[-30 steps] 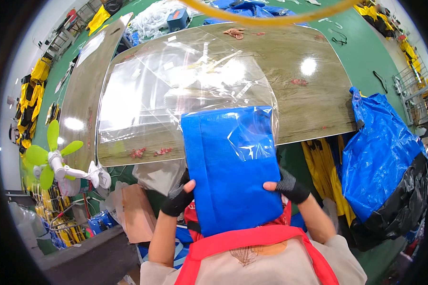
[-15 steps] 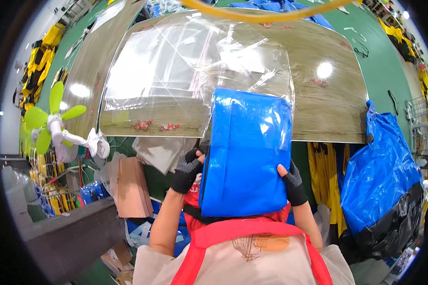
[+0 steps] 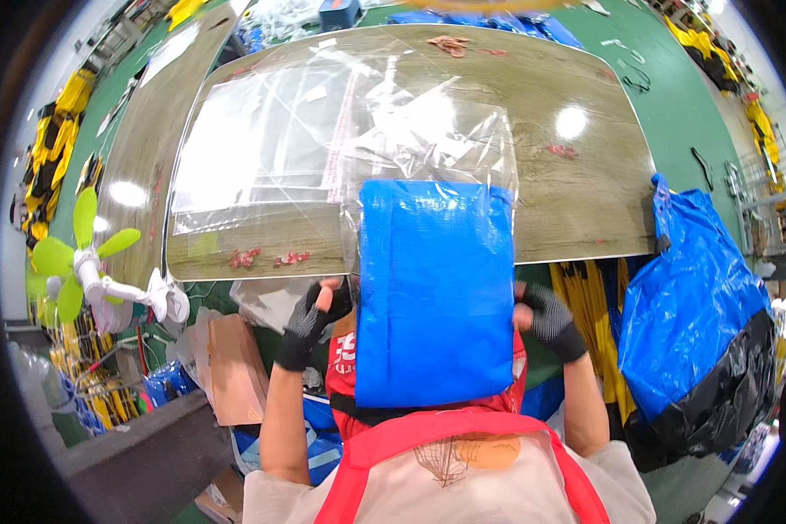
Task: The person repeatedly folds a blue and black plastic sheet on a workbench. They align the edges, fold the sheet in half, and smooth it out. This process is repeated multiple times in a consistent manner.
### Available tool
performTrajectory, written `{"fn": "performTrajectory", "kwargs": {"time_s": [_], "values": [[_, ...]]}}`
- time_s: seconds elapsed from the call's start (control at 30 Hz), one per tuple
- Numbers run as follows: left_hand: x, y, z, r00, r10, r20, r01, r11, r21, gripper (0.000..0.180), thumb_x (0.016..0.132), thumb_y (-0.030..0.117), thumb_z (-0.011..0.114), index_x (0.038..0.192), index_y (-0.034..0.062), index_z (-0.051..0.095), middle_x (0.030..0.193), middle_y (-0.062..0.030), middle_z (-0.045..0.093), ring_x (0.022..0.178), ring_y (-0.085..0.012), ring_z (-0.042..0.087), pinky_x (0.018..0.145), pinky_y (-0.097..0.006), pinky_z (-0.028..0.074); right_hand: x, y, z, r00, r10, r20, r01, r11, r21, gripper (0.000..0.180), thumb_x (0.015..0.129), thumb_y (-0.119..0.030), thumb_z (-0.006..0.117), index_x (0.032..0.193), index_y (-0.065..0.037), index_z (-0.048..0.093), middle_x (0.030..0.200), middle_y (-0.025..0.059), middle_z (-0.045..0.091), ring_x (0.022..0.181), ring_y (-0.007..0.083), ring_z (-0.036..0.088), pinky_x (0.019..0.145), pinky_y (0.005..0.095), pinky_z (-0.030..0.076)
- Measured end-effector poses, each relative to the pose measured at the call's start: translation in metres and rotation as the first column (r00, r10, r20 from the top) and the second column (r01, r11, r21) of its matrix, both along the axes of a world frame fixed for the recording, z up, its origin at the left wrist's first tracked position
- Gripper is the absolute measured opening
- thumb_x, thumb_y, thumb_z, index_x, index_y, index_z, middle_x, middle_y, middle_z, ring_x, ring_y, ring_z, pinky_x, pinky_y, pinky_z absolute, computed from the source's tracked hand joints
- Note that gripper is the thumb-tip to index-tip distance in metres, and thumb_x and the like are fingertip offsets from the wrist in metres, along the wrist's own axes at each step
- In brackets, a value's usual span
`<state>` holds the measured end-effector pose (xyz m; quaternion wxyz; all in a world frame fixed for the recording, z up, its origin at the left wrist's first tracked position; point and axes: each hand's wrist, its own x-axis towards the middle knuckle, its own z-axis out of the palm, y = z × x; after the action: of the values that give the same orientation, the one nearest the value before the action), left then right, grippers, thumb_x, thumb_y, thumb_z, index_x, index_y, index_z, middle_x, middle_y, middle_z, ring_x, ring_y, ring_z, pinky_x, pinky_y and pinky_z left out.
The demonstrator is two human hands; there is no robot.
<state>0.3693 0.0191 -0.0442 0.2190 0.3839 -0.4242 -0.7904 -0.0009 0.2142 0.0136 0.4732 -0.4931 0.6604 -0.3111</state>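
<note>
I hold a folded blue fabric item point(image 3: 437, 288) upright in front of my chest, its top half inside a clear plastic bag point(image 3: 428, 144) that lies on the wooden table point(image 3: 576, 188). My left hand point(image 3: 310, 319), in a black glove with bare fingertips, grips the left edge of the bag and blue item. My right hand point(image 3: 546, 319), also gloved, grips the right edge. The bag's open mouth sits around the item's upper part.
A stack of clear plastic bags point(image 3: 262, 148) lies on the table's left. Red rubber bands point(image 3: 266, 258) lie near the front edge. A big blue sack point(image 3: 690, 306) hangs at the right. A green fan point(image 3: 79, 262) and cardboard box point(image 3: 231, 367) stand at the left.
The blue item has gone further into the clear bag, and the bag has slid over its top. My hands have moved down along its sides.
</note>
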Motion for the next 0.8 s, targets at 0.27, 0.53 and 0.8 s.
{"fn": "performTrajectory", "kwargs": {"time_s": [0.27, 0.53, 0.8], "values": [[0.003, 0.088, -0.012, 0.994, -0.073, 0.08, 0.075, 0.997, -0.023, 0.094, 0.073, 0.04, 0.077, 0.141, 0.0013, 0.027, 0.138, -0.0159, 0.042, 0.127, -0.0278, 0.041, 0.105, -0.039, 0.035, 0.097, 0.05, 0.007, 0.723, -0.277, 0.633, 0.205, 0.961, 0.187, 0.091, 0.073, -0.033, 0.079, 0.144, -0.005, 0.028, 0.14, 0.0131, 0.041, 0.129, 0.0224, 0.039, 0.107, 0.0389, 0.03], [-0.027, 0.086, 0.035, 0.997, -0.078, 0.02, 0.08, 0.987, -0.142, 0.08, 0.074, 0.037, 0.078, 0.134, 0.0017, 0.039, 0.132, -0.0132, 0.048, 0.122, -0.0262, 0.045, 0.103, -0.04, 0.036, 0.074, 0.027, 0.044, 0.557, -0.217, 0.802, 0.617, 0.754, -0.225, 0.117, 0.059, -0.051, 0.084, 0.145, -0.002, 0.02, 0.147, 0.0147, 0.029, 0.134, 0.026, 0.03, 0.111, 0.0394, 0.023], [-0.13, 0.066, 0.091, 0.806, -0.273, 0.525, 0.583, 0.519, -0.625, 0.034, 0.076, 0.029, 0.075, 0.1, 0.0078, 0.065, 0.099, -0.0098, 0.066, 0.092, -0.0293, 0.062, 0.083, -0.037, 0.048, 0.023, -0.055, 0.086, 0.505, -0.331, 0.797, 0.793, 0.542, -0.277, 0.074, 0.069, -0.01, 0.076, 0.134, -0.004, 0.04, 0.125, 0.0108, 0.052, 0.111, 0.0207, 0.052, 0.096, 0.0369, 0.042]]}}
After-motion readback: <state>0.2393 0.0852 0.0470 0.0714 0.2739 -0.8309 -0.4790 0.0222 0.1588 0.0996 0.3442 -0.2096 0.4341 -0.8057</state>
